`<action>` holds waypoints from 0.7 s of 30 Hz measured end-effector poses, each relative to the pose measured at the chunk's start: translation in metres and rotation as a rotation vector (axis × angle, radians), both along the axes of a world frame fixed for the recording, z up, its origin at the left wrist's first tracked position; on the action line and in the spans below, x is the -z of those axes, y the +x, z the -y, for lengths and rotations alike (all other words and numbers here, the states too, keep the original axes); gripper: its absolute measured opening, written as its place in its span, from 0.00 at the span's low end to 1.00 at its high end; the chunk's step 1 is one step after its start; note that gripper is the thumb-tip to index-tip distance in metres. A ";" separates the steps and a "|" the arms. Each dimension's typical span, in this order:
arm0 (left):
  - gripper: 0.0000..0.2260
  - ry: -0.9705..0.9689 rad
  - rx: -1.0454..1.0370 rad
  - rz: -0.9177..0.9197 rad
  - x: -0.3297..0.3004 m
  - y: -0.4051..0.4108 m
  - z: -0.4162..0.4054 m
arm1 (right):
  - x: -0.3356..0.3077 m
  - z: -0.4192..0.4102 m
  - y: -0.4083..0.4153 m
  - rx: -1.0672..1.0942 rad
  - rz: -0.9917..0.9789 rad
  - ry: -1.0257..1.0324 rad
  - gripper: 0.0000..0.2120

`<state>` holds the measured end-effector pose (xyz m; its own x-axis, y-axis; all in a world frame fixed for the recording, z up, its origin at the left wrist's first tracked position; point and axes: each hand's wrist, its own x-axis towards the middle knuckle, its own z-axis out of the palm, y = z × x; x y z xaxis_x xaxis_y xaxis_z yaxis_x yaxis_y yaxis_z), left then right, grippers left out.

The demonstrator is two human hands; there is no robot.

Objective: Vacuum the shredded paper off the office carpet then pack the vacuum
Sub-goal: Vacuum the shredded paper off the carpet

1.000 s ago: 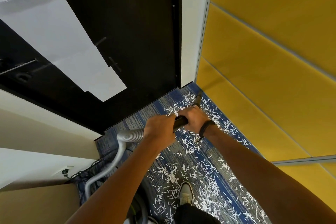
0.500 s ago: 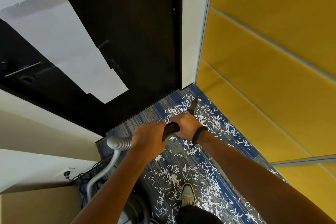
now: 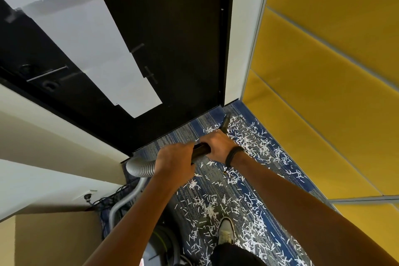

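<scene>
Pushed farther toward the door, both left hand (image 3: 176,158) and right hand (image 3: 219,146) grip the wand (image 3: 200,150) over shredded paper (image 3: 248,136).

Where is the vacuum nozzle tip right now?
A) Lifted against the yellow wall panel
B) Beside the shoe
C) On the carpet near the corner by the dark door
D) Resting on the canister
C: the nozzle slants down to the carpet near the dark door, with both hands on the wand.

**Surfaces and materials**

The carpet (image 3: 224,188) is short woven pile, matt, strewn with thin paper shreds (image 3: 248,138). The hose (image 3: 141,166) is ribbed grey plastic with a dull sheen (its black wand (image 3: 200,149) looks glossy). The yellow wall panels (image 3: 323,71) look like matt cloth.
</scene>
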<state>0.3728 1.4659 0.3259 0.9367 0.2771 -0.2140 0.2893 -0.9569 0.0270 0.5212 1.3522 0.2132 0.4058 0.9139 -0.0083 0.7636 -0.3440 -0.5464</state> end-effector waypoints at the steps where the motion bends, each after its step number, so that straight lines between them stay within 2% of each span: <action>1: 0.24 0.011 -0.006 -0.006 0.000 -0.001 0.000 | 0.000 -0.001 -0.001 -0.002 -0.010 0.006 0.07; 7: 0.22 0.061 -0.002 -0.022 -0.002 -0.006 0.010 | -0.004 0.006 -0.004 -0.025 -0.010 0.031 0.10; 12: 0.21 0.008 -0.003 0.003 -0.001 -0.003 0.027 | 0.000 0.027 0.000 -0.002 0.017 0.022 0.13; 18: 0.20 -0.006 0.050 0.005 0.003 0.007 0.050 | 0.000 0.058 0.007 0.020 0.029 -0.023 0.06; 21: 0.19 -0.037 0.066 0.013 0.003 0.011 0.060 | 0.001 0.073 0.007 0.056 0.046 -0.056 0.06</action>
